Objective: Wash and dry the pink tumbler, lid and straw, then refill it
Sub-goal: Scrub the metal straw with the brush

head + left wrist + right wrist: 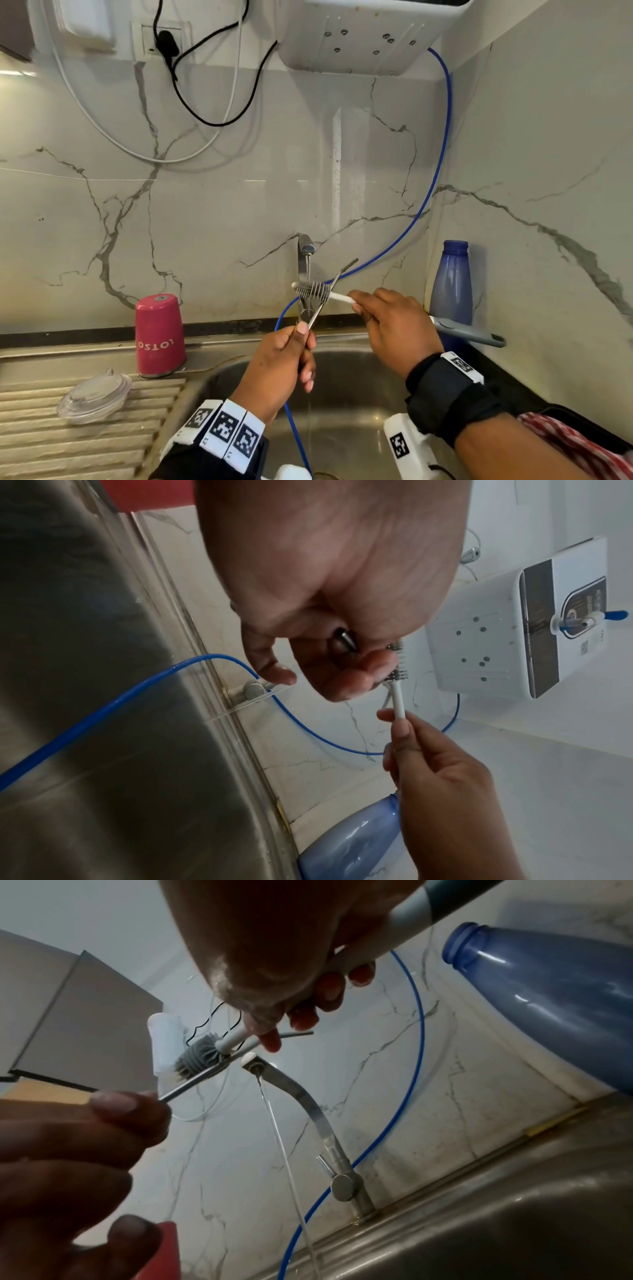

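We see the thin metal straw (327, 294) held slanted over the steel sink (359, 387), its lower end pinched between thumb and fingers of the left hand (281, 363), its upper end pointing up to the right. Across its middle lies the grey bristled head of the white-handled bottle brush (313, 290), touching the straw just beside the thin stream of water (274, 1123) falling from the steel tap (305, 248). The right hand (390, 325) grips the brush handle, fingers curled round it, and the handle's grey end sticks out behind the wrist. The pink tumbler (159, 335) stands upside down on the sink's ledge to the left, well apart from the hands. The clear plastic lid (94, 395) lies near it on the ribbed draining board (85, 435). A blue plastic bottle (452, 284) without a cap stands in the right corner against the marble wall (205, 212), and a thin blue hose (442, 154) loops down from the white wall unit (370, 37) into the sink.
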{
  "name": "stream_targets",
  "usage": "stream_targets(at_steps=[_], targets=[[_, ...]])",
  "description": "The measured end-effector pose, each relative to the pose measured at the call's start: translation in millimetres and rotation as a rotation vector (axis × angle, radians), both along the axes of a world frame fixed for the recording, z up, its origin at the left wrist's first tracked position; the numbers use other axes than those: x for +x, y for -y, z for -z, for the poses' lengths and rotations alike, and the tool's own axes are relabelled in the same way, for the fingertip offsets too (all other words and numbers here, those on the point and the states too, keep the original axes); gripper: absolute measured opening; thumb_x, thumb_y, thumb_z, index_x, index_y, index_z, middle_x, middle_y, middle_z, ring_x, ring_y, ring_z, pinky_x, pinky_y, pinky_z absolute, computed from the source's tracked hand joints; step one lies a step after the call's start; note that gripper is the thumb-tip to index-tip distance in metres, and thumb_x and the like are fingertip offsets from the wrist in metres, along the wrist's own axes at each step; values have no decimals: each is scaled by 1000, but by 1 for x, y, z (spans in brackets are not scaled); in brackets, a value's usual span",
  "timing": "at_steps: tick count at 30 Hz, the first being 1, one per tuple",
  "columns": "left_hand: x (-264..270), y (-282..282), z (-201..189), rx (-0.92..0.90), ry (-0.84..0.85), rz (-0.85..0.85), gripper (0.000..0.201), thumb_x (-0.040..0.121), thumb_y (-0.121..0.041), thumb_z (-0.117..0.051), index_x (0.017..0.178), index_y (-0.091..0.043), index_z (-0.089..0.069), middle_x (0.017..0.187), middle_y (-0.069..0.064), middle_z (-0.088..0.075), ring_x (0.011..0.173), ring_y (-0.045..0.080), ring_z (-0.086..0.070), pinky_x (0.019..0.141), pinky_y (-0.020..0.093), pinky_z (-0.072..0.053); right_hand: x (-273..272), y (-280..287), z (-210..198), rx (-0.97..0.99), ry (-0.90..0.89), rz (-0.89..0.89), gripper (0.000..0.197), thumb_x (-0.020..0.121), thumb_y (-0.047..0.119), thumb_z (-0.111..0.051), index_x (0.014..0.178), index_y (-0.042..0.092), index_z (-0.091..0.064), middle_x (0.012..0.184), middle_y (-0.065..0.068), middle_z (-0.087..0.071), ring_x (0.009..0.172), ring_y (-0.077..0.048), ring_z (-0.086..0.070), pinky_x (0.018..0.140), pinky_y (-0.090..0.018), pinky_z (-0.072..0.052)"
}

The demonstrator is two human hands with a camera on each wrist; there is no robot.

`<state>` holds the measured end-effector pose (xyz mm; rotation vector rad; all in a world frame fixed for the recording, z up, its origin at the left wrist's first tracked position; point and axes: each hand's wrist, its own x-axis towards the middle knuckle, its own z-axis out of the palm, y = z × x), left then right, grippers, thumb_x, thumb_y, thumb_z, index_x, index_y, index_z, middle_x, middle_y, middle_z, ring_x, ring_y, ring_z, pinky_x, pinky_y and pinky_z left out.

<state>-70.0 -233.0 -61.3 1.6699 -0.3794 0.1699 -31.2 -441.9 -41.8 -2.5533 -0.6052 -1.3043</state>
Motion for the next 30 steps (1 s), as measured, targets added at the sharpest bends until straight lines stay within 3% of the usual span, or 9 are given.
stream_targets(at_steps=[4,8,12,16,20,25,28,30], targets=[[2,-1,2,-32,-22,-15,39,109,-29,-33,85,-5,-52,49,4,-45,44,16,-44,49,23,-45,-1,-12,2,-167,19,-123,26,93,29,-56,117,30,-66,78,7,-59,70,-17,-57,61,-32,-43],[3,-3,3,26,-17,-28,42,109,-33,-33,85,-6,-53,49,4,-46,46,15,-46,51,23,-46,2,-5,1,-34,-30,9,26,97,27,-54,121,30,-65,79,5,-57,67,-20,-55,57,-31,-42],[3,-2,3,-7,-27,-46,41,109,-30,-32,84,-5,-52,48,4,-44,43,15,-45,49,22,-44,-2,-11,3,-173,-57,-168,27,95,30,-50,118,29,-65,77,5,-58,66,-19,-55,55,-31,-43],[2,-5,0,11,-3,-56,42,109,-33,-32,85,-6,-53,49,4,-44,44,15,-45,50,20,-45,3,7,-1,-43,-66,-38,31,97,29,-50,125,31,-63,85,5,-60,71,-17,-54,63,-29,-42],[3,-4,1,-11,-6,-32,40,109,-30,-32,84,-6,-52,48,3,-43,43,15,-44,49,22,-44,-5,-8,-2,-132,-54,-162,28,92,26,-58,118,29,-66,80,6,-59,67,-19,-57,57,-30,-43],[3,-5,2,26,-2,-17,41,109,-33,-32,84,-7,-52,49,2,-44,45,15,-45,51,22,-45,-1,2,-3,13,-155,-2,30,103,29,-46,130,32,-58,92,6,-57,77,-17,-54,66,-31,-48],[5,-4,5,-14,-4,-34,42,109,-31,-32,89,-4,-56,48,3,-44,45,15,-46,51,22,-46,-4,-8,0,-141,-127,-120,29,92,21,-62,119,29,-65,83,5,-59,70,-20,-56,60,-27,-41],[5,-6,5,-30,21,-55,41,109,-29,-32,100,-6,-64,49,4,-46,47,17,-50,55,21,-50,0,-7,0,-161,-108,-109,30,89,19,-63,117,29,-67,82,4,-60,72,-20,-57,64,-29,-40]])
